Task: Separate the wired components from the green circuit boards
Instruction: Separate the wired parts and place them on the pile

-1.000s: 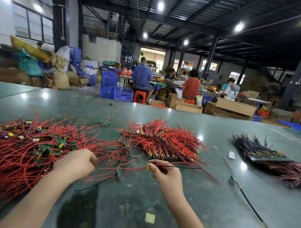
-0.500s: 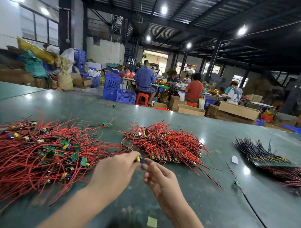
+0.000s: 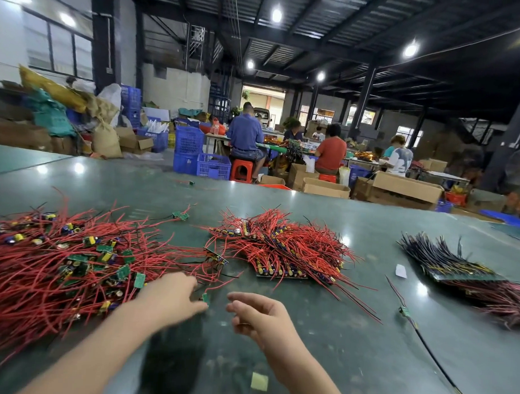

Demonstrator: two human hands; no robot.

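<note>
A big tangle of red wires with small green circuit boards [image 3: 59,266] covers the table's left side. My left hand [image 3: 172,297] reaches out at that pile's right edge, blurred, fingers extended, with one small green board on a red wire [image 3: 205,298] right at its fingertips. Whether the fingers touch the board is unclear. My right hand [image 3: 257,314] hovers just to the right, fingers loosely curled and holding nothing. Farther back in the middle lies a second heap of red-wired parts on a board panel [image 3: 280,253].
A stack of dark-wired parts [image 3: 445,262] lies at the right. A loose board with a long black wire [image 3: 405,311] sits in front of it. A white scrap [image 3: 400,271] and a yellow paper square [image 3: 259,381] lie on the green table [image 3: 350,362]. People work at benches beyond.
Half a second ago both hands pinched one small component together. They have since parted: the left hand moved left toward the pile, and the right hand is now empty.
</note>
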